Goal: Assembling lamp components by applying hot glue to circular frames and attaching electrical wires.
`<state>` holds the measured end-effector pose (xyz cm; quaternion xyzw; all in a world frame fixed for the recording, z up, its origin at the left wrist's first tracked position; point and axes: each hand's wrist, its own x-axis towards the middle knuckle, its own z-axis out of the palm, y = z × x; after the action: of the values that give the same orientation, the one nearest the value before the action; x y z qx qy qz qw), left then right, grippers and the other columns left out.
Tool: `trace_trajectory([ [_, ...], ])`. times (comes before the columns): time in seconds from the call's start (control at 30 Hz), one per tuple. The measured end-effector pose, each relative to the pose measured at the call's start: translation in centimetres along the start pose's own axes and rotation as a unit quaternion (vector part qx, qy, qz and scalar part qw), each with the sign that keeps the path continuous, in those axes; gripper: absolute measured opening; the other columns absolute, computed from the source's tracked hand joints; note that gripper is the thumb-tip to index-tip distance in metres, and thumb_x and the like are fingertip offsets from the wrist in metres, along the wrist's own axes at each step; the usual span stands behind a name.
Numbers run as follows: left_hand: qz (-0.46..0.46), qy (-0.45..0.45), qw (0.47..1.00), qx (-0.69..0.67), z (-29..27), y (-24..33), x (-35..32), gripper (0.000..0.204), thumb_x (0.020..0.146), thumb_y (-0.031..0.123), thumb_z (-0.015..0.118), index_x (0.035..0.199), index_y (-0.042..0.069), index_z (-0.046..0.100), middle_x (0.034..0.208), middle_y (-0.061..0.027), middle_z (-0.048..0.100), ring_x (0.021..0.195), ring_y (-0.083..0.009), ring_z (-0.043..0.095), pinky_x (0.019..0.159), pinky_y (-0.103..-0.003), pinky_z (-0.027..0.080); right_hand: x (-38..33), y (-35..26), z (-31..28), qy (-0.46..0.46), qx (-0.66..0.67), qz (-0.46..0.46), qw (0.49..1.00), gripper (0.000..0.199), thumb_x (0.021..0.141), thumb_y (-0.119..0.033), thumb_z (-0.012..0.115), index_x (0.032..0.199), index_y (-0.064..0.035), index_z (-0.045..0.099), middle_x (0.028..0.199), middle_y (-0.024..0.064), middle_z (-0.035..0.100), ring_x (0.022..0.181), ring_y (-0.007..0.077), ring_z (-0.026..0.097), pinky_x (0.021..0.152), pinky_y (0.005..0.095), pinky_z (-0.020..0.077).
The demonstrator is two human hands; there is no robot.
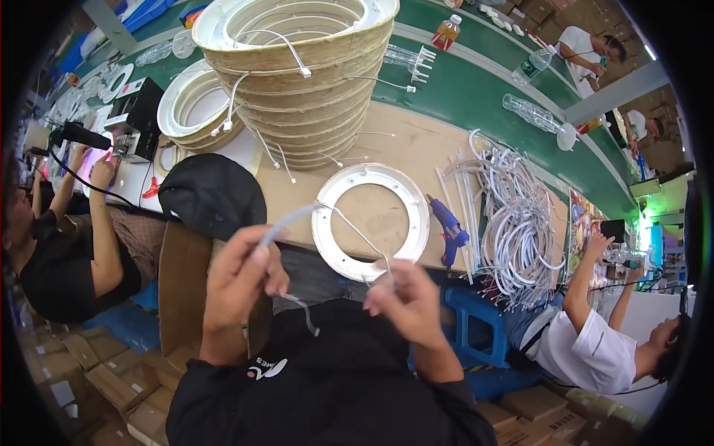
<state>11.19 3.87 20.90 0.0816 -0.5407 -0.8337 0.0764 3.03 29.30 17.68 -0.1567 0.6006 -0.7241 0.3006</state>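
Note:
A white ring [332, 256] with small holes lies at the table's near edge, in front of me. My left hand [249, 271] is closed round a translucent flexible strip [296, 215], whose far end reaches over the ring's left rim. Below that hand dangles a short loose strip tail [311, 320]. From the strip's far end a thin white cable [357, 232] runs across the ring's opening. My right hand [409, 297] pinches this cable beside the ring's near right edge. A purple hot glue gun [450, 229] lies right of the ring.
Tall stacked ring frames [297, 104] with dangling cables stand behind the ring. A black cap [212, 195] lies left, and a pile of translucent strips [520, 223] right. Beyond the board is a green surface [476, 97] with bottles. People work at both sides; a blue stool [476, 320] stands right.

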Motion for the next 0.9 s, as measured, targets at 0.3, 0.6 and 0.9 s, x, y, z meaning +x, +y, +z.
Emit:
trace_trajectory([
  [0.3, 0.017, 0.066, 0.908, 0.412, -3.7, -5.4, 3.7, 0.017, 0.096, 0.002, 0.061, 0.109, -0.007, 0.067, 0.083, -0.0075, 0.059, 0.067, -0.0112, 0.063, 0.06, -0.026, 0.052, 2.6, -0.2, -5.5, 0.212, -0.579, -0.208, 0.76, 0.011, 0.088, -0.005, 0.072, 0.097, -0.0032, 0.068, 0.075, 0.0106, 0.067, 0.062, 0.0233, 0.066, 0.053, 0.0325, 0.0498],
  [0.6, -0.095, 0.078, 0.859, 0.497, 0.0, -8.1, 5.0, 0.043, 0.095, 0.018, 0.067, 0.131, 0.0, 0.051, 0.08, -0.0163, 0.061, 0.064, -0.0214, 0.059, 0.064, -0.035, 0.048, 3.6, -1.2, -5.9, 0.122, -0.668, -0.069, 0.731, 0.013, 0.089, -0.016, 0.071, 0.098, -0.0076, 0.069, 0.068, 0.0116, 0.066, 0.057, 0.0319, 0.065, 0.053, 0.04, 0.0491],
  [0.9, 0.01, -0.062, 0.825, 0.562, -4.5, -9.0, 10.5, 0.045, 0.091, 0.004, 0.056, 0.135, -0.002, 0.051, 0.107, -0.031, 0.065, 0.1, -0.0479, 0.062, 0.09, -0.047, 0.049, 4.0, 1.4, -4.8, 0.158, -0.599, -0.042, 0.784, 0.015, 0.089, -0.014, 0.071, 0.099, -0.0044, 0.068, 0.077, 0.0157, 0.07, 0.065, 0.0325, 0.069, 0.059, 0.0396, 0.0528],
])
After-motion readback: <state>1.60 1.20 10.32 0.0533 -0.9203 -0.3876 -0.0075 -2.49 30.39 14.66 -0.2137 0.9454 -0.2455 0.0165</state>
